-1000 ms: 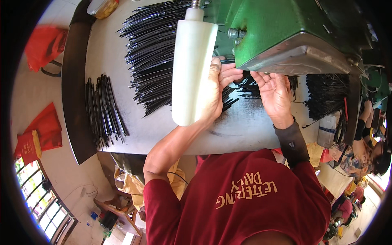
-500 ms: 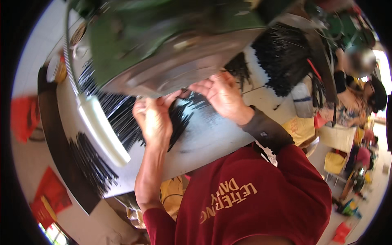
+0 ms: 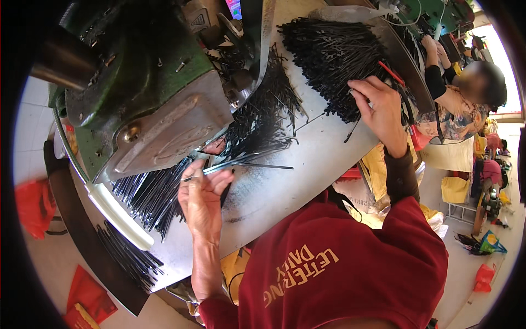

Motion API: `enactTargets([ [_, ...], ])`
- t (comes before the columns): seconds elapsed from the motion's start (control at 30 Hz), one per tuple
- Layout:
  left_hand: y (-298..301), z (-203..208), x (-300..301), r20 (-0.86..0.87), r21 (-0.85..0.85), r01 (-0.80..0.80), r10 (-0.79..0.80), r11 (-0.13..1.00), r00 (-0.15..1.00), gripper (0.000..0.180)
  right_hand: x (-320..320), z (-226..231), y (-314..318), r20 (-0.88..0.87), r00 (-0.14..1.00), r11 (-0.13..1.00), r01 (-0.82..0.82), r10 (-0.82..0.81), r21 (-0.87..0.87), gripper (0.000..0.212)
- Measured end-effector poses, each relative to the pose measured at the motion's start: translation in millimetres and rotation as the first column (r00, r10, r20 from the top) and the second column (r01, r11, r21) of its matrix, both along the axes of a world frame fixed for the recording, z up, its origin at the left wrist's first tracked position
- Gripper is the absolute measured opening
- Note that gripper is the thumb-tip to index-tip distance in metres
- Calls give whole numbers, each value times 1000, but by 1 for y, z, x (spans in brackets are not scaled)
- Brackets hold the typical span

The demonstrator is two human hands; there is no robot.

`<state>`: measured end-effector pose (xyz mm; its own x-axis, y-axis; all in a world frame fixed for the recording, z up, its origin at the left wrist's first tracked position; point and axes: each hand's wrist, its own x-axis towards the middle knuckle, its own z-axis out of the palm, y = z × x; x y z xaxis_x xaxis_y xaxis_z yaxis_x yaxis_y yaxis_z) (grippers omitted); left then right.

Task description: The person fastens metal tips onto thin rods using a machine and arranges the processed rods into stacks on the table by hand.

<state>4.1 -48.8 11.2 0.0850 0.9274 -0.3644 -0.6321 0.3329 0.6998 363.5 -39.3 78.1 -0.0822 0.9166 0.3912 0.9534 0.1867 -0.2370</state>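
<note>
My left hand [image 3: 204,192] is under the grey metal head of a green machine [image 3: 164,118], its fingers closed around a few thin black rods [image 3: 241,159] that point to the right. The exact grip is partly hidden by the fingers. At the right, my right hand [image 3: 381,109] reaches the edge of a big heap of thin black rods with looped ends [image 3: 334,55]. Thumb and forefinger are pinched together there, on what looks like the end of one rod. A second heap of black rods [image 3: 263,104] lies beside the machine.
More rods [image 3: 148,200] lie left of my left hand, near a white tube lamp [image 3: 120,216]. A separate bundle [image 3: 129,255] lies by the table's dark left rim [image 3: 76,236]. A red-handled tool [image 3: 392,73] rests by the right heap. Another person [image 3: 455,101] works beyond it.
My right hand has left the machine and moved right to the large heap. My left hand stays near the machine. My view has shifted, showing more of the machine's side.
</note>
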Motion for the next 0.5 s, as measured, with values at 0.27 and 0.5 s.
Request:
enactTargets([
  [0.27,-8,-5,-2,16,30,129,-129,991,991,18,26,-12,20,140,976,981,-177,165,75,16],
  [0.5,-6,7,10,184,33,113,-117,993,976,15,-64,-26,37,130,864,825,-504,487,255,13],
])
